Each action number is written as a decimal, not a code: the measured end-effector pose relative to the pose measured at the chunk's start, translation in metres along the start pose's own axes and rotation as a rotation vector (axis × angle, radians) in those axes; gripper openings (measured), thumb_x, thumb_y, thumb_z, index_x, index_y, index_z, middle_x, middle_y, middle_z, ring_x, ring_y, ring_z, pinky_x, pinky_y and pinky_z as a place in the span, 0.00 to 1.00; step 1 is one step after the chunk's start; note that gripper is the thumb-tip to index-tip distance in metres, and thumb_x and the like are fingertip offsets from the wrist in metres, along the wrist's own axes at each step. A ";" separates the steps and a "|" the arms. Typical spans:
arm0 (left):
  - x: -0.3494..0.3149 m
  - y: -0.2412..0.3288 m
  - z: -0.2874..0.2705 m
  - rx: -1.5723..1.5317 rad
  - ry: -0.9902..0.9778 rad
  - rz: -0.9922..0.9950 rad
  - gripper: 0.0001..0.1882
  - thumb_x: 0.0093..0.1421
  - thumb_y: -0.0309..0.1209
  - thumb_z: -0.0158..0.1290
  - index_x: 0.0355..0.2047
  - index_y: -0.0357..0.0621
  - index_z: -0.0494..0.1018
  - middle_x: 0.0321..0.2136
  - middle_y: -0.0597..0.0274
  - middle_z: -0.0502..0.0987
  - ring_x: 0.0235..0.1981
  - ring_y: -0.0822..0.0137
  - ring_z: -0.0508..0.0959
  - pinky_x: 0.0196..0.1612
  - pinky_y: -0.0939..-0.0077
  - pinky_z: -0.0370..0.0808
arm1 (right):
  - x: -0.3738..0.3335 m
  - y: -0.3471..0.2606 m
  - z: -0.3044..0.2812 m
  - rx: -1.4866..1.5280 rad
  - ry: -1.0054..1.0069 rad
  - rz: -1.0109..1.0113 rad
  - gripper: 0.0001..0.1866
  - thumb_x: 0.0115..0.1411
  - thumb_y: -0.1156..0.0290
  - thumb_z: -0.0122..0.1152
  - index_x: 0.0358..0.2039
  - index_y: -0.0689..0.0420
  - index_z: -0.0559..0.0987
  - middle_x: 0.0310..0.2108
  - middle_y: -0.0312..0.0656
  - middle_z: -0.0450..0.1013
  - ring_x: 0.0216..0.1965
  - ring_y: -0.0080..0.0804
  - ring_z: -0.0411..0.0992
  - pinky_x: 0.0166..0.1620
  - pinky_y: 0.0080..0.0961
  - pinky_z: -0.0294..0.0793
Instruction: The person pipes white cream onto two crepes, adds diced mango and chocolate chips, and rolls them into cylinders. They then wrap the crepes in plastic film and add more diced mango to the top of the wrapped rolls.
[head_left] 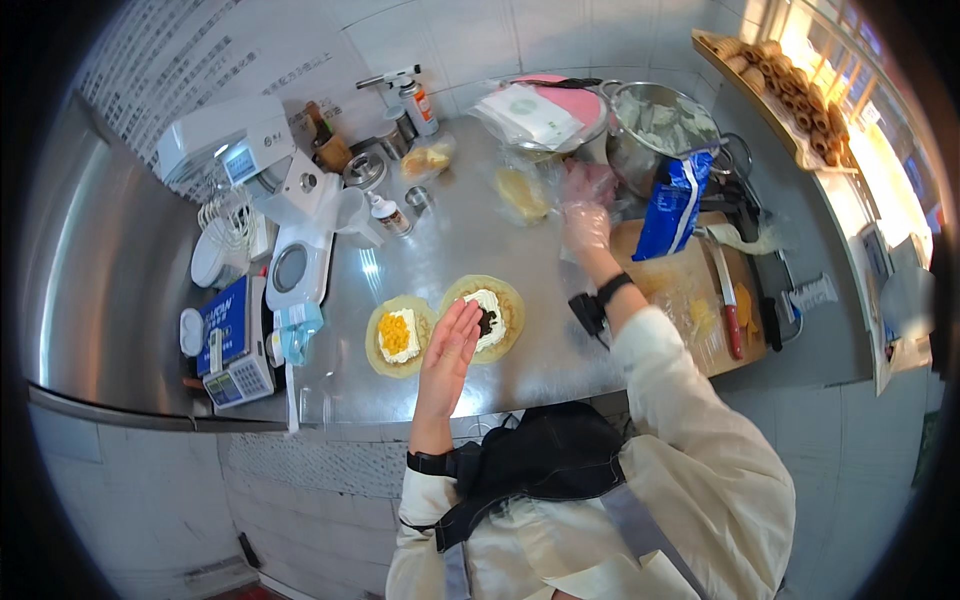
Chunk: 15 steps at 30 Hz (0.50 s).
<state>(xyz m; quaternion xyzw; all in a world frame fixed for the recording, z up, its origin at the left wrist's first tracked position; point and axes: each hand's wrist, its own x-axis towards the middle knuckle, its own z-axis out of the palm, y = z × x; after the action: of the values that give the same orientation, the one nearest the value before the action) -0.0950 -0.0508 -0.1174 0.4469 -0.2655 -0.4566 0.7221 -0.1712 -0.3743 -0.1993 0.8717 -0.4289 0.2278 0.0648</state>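
Observation:
Two round yellow crepes lie side by side on the steel table. The left crepe [376,350] carries a square of white cream topped with diced yellow fruit. White cream [489,341] with a dark filling sits on the right crepe [512,318]. My left hand [452,350] hovers over the right crepe's left side, empty, its fingers stretched out and covering part of it. Farther right, my right hand [587,228], in a clear plastic glove, reaches to a pinkish plastic bag [590,185]. Its fingers merge with the bag, so their grip is hidden.
A blue packet [672,210] and a steel pot [662,125] stand by my right hand. A red-handled knife [728,300] lies on the cutting board [755,245]. At left are a white mixer [300,190] and scale [240,375]. A gas torch [418,105] stands behind.

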 end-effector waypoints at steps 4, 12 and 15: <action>0.006 -0.002 0.007 -0.140 -0.007 0.022 0.26 0.67 0.25 0.36 0.64 0.36 0.49 0.64 0.50 0.53 0.65 0.60 0.56 0.66 0.68 0.54 | -0.066 -0.073 -0.084 0.701 0.260 -0.374 0.06 0.50 0.73 0.62 0.31 0.54 0.78 0.26 0.40 0.72 0.29 0.44 0.71 0.35 0.38 0.71; -0.010 0.007 -0.028 -0.307 0.192 0.150 0.31 0.65 0.32 0.40 0.66 0.40 0.46 0.64 0.55 0.54 0.62 0.63 0.59 0.61 0.69 0.59 | -0.133 -0.154 -0.125 1.351 -0.150 -0.544 0.06 0.51 0.77 0.63 0.31 0.59 0.78 0.27 0.40 0.74 0.28 0.35 0.72 0.32 0.28 0.71; -0.020 -0.002 -0.056 -0.255 0.259 0.172 0.32 0.68 0.43 0.38 0.67 0.50 0.43 0.64 0.55 0.54 0.62 0.61 0.60 0.60 0.66 0.61 | -0.145 -0.178 -0.126 1.494 -0.463 -0.503 0.05 0.52 0.74 0.63 0.31 0.59 0.79 0.24 0.41 0.74 0.26 0.33 0.72 0.31 0.27 0.70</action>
<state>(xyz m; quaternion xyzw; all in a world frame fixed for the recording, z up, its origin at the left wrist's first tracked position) -0.0603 -0.0109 -0.1445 0.3823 -0.1477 -0.3620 0.8373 -0.1523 -0.1203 -0.1388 0.7800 0.0417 0.2463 -0.5737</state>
